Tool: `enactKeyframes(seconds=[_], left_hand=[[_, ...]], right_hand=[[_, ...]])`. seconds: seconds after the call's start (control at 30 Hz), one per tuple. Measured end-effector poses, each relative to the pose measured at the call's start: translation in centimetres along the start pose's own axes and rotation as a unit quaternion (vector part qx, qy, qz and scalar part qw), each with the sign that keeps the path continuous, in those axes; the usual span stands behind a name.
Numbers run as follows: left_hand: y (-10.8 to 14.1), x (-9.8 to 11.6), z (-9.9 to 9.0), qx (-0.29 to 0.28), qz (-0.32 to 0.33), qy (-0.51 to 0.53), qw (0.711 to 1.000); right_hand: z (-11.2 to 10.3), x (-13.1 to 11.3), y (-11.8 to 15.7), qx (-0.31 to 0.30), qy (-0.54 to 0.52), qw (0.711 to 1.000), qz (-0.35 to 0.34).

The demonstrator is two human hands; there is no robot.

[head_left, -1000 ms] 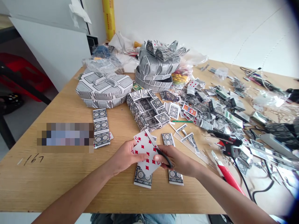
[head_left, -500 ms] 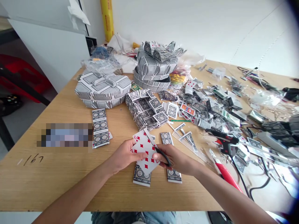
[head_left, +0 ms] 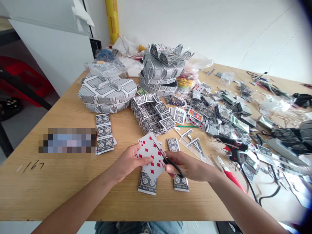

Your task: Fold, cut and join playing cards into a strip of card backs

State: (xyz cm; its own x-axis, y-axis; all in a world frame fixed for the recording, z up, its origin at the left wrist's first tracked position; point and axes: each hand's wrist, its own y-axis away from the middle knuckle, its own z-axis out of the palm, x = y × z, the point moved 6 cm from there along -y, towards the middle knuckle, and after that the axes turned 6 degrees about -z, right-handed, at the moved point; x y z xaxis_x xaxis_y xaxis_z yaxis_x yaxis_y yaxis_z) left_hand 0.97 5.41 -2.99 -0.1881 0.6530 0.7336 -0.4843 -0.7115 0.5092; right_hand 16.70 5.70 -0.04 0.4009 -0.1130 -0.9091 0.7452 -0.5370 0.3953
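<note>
My left hand (head_left: 128, 162) pinches red diamond playing cards (head_left: 149, 165) by their left edge, thumb on top; at least two seem to overlap. My right hand (head_left: 191, 166) is closed round black-handled scissors (head_left: 175, 166), whose blades lie along the cards' upper right side. Whether the blades are cutting I cannot tell. Below the cards lies a dark patterned card strip (head_left: 147, 183), partly covered. A second strip (head_left: 173, 145) runs under my right hand, its middle hidden. Beyond them stands an open box woven from folded cards (head_left: 140, 115).
At the left lies another card strip (head_left: 104, 130). Behind are a lidded card box (head_left: 107, 92) and stacked card boxes (head_left: 162, 70). To the right are a heap of folded cards (head_left: 207, 110), a glue gun (head_left: 231, 144) with its cord, and a red-handled cutter (head_left: 234, 178).
My right hand has shifted slightly right, and the scissors' handles with it. The scissor blades look closer together. My left hand and the cards have barely moved.
</note>
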Motion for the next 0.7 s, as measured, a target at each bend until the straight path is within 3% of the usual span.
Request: enactKeyframes(seconds=[0.13,0.23,0.3,0.37,0.4,0.47,0.57,0.7], left_hand=[[0.0,0.9,-1.0,0.042,0.038,0.032,0.998],[0.1,1.3,-1.6,0.067,0.056,0.032,0.996],[0.1,1.5,-1.7,0.081,0.061,0.012,0.995],[0.1,1.4,-1.7,0.088,0.061,-0.013,0.994],[0.1,1.4,-1.6,0.086,0.061,-0.021,0.994],[0.2,1.4,-1.3,0.074,0.064,-0.03,0.995],[0.3,1.6,-1.0,0.045,0.066,-0.054,0.995],[0.3,2.3,-1.6,0.046,0.078,-0.066,0.994]], right_hand=[[-1.9,0.2,2.9,-0.058,0.062,0.995,0.054],[-3.6,0.7,4.5,-0.064,0.092,0.99,0.083],[-5.1,-0.1,4.0,0.041,0.096,0.994,0.037],[-6.1,-1.6,2.7,0.193,0.092,0.976,-0.041],[-6.0,-2.3,1.7,0.229,0.067,0.968,-0.071],[-5.2,-3.3,-0.6,0.253,0.022,0.961,-0.113],[-4.4,-4.0,-3.2,0.257,0.017,0.958,-0.124],[-4.8,-3.7,-4.3,0.271,-0.026,0.953,-0.135]])
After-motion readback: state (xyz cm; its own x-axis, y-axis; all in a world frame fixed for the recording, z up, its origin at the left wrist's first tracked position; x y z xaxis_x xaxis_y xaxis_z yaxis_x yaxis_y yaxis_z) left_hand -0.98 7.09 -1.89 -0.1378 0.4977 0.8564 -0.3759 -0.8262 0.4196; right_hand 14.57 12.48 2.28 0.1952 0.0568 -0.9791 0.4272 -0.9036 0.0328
